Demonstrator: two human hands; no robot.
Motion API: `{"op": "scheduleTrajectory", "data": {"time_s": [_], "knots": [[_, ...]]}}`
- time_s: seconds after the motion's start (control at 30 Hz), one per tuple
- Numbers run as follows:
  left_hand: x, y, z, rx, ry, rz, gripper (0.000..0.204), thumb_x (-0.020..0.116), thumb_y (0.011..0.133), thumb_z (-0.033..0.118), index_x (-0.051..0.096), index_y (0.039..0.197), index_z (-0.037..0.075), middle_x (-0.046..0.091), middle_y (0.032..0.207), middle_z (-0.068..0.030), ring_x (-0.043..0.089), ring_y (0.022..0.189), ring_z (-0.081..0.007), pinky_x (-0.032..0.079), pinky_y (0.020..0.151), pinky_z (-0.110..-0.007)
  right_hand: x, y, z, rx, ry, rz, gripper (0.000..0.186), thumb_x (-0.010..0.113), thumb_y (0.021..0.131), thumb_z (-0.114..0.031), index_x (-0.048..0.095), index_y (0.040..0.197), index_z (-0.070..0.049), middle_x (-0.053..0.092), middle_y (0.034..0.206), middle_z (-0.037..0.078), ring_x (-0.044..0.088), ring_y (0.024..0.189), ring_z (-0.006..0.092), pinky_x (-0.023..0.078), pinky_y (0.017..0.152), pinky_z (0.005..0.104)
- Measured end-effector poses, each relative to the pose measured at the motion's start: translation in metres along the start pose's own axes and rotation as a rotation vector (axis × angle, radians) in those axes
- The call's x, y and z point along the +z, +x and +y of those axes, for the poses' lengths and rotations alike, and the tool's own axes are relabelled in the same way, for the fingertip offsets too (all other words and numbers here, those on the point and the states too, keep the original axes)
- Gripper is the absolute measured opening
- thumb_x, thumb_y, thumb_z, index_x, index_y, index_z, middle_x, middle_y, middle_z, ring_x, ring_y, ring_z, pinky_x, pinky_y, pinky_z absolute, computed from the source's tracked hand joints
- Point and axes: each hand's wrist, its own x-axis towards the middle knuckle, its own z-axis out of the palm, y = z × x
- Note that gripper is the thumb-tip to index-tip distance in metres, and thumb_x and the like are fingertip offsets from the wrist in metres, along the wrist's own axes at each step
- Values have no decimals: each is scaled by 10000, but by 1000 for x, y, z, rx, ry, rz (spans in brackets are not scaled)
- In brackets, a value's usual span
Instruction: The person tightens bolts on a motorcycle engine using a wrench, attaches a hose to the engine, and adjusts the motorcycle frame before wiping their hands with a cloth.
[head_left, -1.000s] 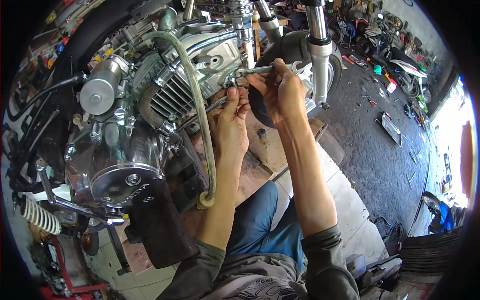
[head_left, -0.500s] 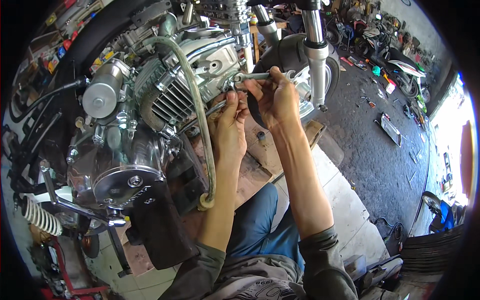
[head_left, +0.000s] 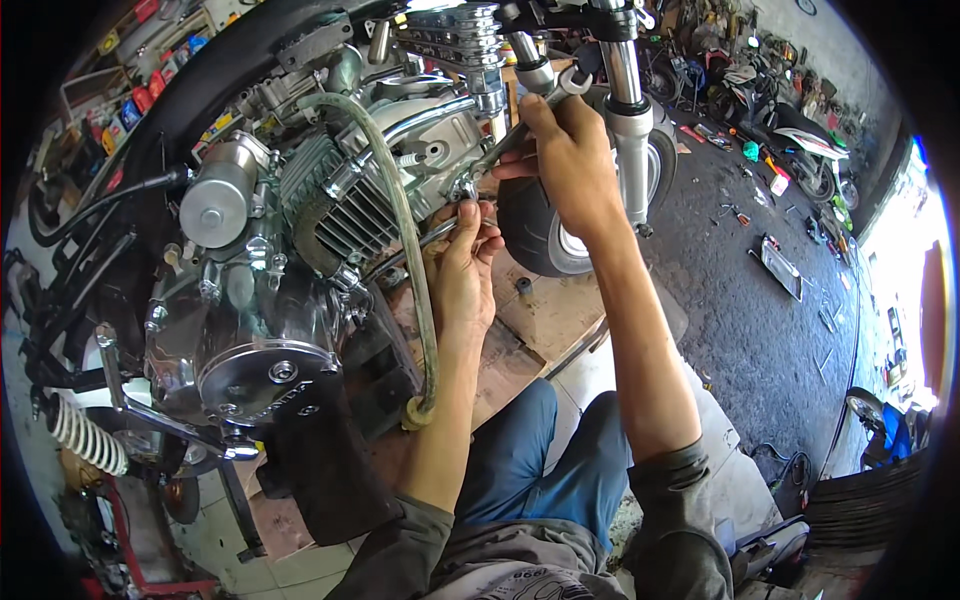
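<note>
My right hand (head_left: 582, 172) is closed around a steel spanner (head_left: 498, 150), its back showing. The spanner slants upward to the right, its forked end standing clear above my fingers. Its lower end meets the small nut area (head_left: 468, 186) at the front of the engine's cylinder head (head_left: 448, 143). Just below that, my left hand (head_left: 461, 275) is closed, thumb up, at the end of a thin metal rod or pipe (head_left: 432, 233). Whatever sits between the left fingertips is too small to make out. A cloudy rubber hose (head_left: 402, 215) hangs in front of the finned cylinder (head_left: 345, 222).
The front wheel (head_left: 560, 235) and fork leg (head_left: 630, 165) stand just right of my hands. A worn board (head_left: 560, 310) lies below, with a small dark cylinder (head_left: 524, 287) on it. Tools and a metal tray (head_left: 780, 268) are scattered on the dark floor at right.
The spanner has swung from nearly level to a steep upward slant. My right hand has turned over with it, from palm side to back. My left hand stays at the same spot.
</note>
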Motion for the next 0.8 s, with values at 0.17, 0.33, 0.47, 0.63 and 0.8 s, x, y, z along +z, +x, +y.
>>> {"op": "scheduleTrajectory", "data": {"time_s": [0.17,0.33,0.47,0.63,0.8], "knots": [[0,1,0,-29,8,11,173,651,880,201,649,967,52,660,890,-27,588,694,-76,481,635,-191,1,5,-5,-8,-108,-72,311,520,944,-237,523,886,69,574,746,112,624,633,160,566,544,272],[1,1,0,0,11,13,168,652,880,171,632,989,45,651,872,-57,583,676,-88,490,614,-205,3,6,0,-84,-106,-44,337,533,921,-219,529,878,116,639,695,189,683,601,249,540,518,323],[2,1,0,15,-14,8,161,646,882,155,632,987,34,653,859,-58,584,670,-86,491,615,-202,3,7,7,-22,28,-21,334,527,923,-216,534,891,116,635,708,177,677,590,242,542,523,322],[2,2,0,24,-37,-1,139,634,887,129,630,980,26,654,861,-63,589,669,-89,497,612,-198,3,6,13,74,222,-28,270,522,937,-205,527,938,65,556,782,106,594,613,161,562,536,270],[-1,1,0,19,-26,-33,149,619,898,143,635,1008,43,651,877,-37,577,695,-78,473,626,-183,2,1,14,83,339,-26,259,526,928,-185,512,956,72,536,759,100,586,609,166,571,538,272]]}}
